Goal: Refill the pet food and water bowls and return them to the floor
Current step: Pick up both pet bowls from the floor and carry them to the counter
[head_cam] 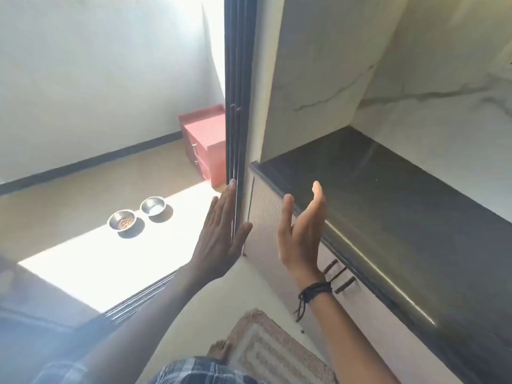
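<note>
Two small steel bowls stand side by side on the sunlit floor beyond a sliding-door track. The nearer bowl (pixel 122 219) holds some brown kibble. What the farther bowl (pixel 153 205) holds I cannot tell. My left hand (pixel 220 238) is raised with straight fingers, back toward me, right of the bowls and in front of the dark door frame (pixel 235 106). My right hand (pixel 300 234) is also raised, palm turned left, fingers straight, holding nothing. A dark cord bracelet sits on its wrist.
A dark stone counter (pixel 388 195) with pale cabinet doors and bar handles (pixel 339 275) runs along the right. A red drawer unit (pixel 206 142) stands against the far wall. A woven mat (pixel 266 347) lies by my bare foot. The door track (pixel 138 297) crosses the floor.
</note>
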The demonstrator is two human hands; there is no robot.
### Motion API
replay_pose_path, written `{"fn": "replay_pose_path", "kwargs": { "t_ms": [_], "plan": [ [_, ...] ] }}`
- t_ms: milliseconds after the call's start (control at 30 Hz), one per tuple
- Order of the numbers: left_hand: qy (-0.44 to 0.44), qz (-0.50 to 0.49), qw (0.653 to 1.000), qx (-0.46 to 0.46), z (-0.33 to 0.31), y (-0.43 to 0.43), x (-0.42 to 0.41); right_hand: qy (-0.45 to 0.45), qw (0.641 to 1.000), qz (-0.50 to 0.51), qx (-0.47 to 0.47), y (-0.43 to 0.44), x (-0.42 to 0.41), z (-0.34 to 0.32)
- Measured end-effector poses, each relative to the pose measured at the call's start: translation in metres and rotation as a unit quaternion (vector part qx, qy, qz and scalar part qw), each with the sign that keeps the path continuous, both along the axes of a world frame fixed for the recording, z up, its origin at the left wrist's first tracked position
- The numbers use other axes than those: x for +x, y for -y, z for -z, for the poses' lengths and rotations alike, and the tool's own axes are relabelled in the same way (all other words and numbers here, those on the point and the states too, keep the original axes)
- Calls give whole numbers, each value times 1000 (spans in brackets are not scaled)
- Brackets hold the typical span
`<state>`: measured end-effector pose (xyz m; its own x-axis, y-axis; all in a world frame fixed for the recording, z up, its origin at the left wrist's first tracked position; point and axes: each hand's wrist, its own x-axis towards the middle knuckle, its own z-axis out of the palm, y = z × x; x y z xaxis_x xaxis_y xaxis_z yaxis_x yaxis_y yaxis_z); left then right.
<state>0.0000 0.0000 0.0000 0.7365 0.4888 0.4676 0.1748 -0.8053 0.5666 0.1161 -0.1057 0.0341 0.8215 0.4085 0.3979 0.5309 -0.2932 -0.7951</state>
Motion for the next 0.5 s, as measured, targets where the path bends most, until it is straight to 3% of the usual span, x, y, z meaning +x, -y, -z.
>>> {"fn": "replay_pose_path", "kwargs": {
  "t_ms": [267,500],
  "plan": [
    [-31,-171,979,-110,71,-34,-88,-61,982,-135,-118,-57,-48,68],
    [-105,-238,959,-117,131,-111,-134,-87,944,-227,-223,-149,-72,106]
  ]
}}
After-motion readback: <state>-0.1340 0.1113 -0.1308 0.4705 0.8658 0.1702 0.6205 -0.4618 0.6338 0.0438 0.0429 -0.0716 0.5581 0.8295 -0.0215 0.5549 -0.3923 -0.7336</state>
